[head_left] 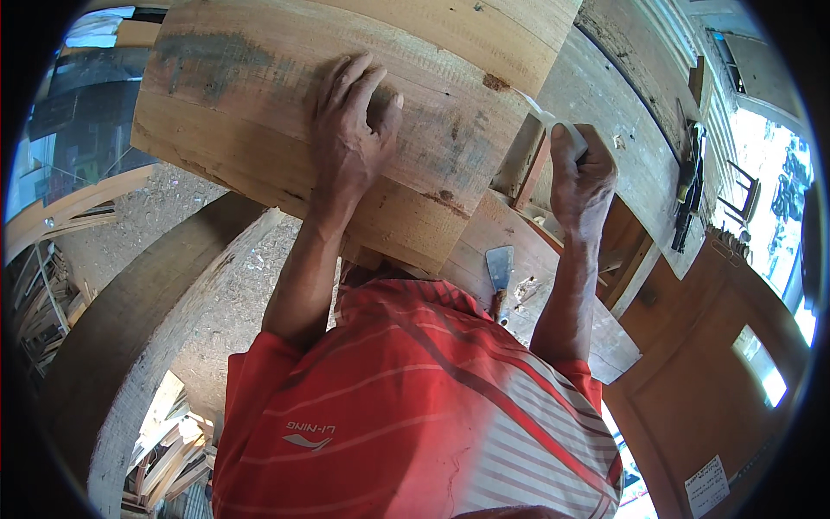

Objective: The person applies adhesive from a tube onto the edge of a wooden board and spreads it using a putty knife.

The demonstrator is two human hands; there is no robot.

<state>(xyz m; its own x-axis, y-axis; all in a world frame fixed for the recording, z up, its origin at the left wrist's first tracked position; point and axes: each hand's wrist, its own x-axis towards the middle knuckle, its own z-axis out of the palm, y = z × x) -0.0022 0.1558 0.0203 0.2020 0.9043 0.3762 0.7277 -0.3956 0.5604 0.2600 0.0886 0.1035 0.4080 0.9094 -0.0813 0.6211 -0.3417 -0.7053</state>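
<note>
While my loose-fingered left hand (353,138) rests on broad tan wooden panel (437,130), right hand (584,177) grips thin whitish strip (539,111) at panel's edge.

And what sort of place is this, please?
Probably a woodworking shop: a wide wooden board under the left hand, a scraper lying nearby, and wood offcuts piled at lower left.

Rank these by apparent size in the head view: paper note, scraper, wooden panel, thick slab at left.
Largest to smallest:
1. Wooden panel
2. Thick slab
3. Scraper and paper note, too alike to rank
</note>
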